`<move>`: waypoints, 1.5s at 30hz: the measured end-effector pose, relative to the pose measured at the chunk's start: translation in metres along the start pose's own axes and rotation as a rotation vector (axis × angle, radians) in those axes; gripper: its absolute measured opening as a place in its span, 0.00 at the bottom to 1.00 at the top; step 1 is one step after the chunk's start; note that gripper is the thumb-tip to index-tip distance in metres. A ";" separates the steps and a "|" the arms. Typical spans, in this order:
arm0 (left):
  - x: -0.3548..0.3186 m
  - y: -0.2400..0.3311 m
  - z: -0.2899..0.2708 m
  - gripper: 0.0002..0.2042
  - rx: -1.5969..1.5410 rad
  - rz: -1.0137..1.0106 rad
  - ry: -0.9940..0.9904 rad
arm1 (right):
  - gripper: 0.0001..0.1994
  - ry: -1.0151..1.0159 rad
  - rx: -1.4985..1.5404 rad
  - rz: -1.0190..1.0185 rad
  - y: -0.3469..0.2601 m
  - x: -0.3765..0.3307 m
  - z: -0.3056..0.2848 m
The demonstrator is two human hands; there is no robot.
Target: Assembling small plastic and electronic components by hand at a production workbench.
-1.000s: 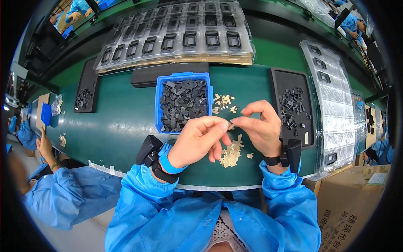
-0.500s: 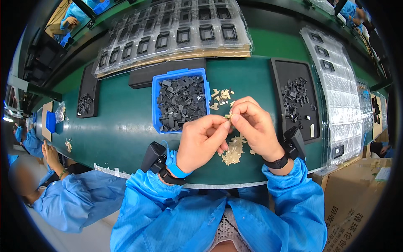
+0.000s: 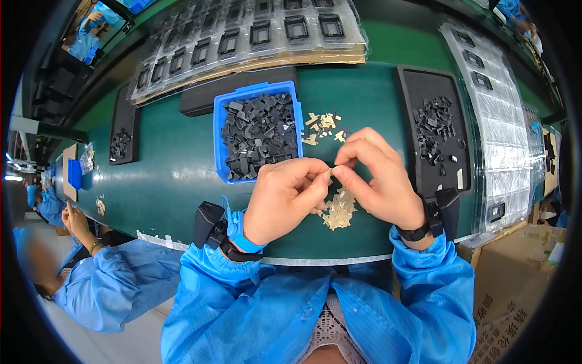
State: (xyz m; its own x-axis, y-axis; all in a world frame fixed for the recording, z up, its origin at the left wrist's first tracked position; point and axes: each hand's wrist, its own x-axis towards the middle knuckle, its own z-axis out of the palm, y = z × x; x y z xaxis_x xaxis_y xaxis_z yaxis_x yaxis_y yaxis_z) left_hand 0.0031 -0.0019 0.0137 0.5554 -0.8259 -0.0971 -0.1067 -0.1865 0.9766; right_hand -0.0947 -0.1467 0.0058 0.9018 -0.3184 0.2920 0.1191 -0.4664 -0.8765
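My left hand (image 3: 282,197) and my right hand (image 3: 383,182) meet fingertip to fingertip just right of the blue bin. Both are closed in a pinch on a small cream-coloured piece (image 3: 331,170), mostly hidden by the fingers. Beneath them a pile of flat cream pieces (image 3: 339,213) lies on the green table (image 3: 167,176). Farther back, a smaller scatter of cream pieces (image 3: 325,123) lies beside the bin. The blue bin (image 3: 218,142) is heaped with small black plastic parts (image 3: 259,134).
A black tray (image 3: 424,82) with black parts stands on the right, another dark tray (image 3: 123,155) on the left. Clear blister trays (image 3: 209,67) holding black frames are stacked at the back; more blister sheets (image 3: 506,151) lie far right. At left sits a co-worker in blue (image 3: 115,285).
My hands have stayed together at nearly the same spot; the fingers have closed tighter, so less of the cream piece shows. The right wrist has shifted slightly right. The view has tilted a little.
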 end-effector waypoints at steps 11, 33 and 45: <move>0.002 -0.009 0.007 0.03 0.151 0.094 0.058 | 0.09 0.157 -0.376 -0.267 0.004 -0.004 0.006; 0.002 -0.007 0.008 0.04 0.089 0.073 0.013 | 0.03 0.196 -0.512 -0.187 0.007 -0.004 -0.001; 0.003 0.005 -0.011 0.06 -0.314 -0.193 -0.084 | 0.04 -0.390 -0.351 0.190 0.005 0.002 -0.034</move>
State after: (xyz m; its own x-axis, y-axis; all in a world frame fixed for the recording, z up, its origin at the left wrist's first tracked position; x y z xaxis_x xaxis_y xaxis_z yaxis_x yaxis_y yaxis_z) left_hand 0.0136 0.0004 0.0208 0.4702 -0.8345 -0.2873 0.2580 -0.1813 0.9490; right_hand -0.1062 -0.1778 0.0152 0.9888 -0.1256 -0.0803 -0.1456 -0.6987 -0.7004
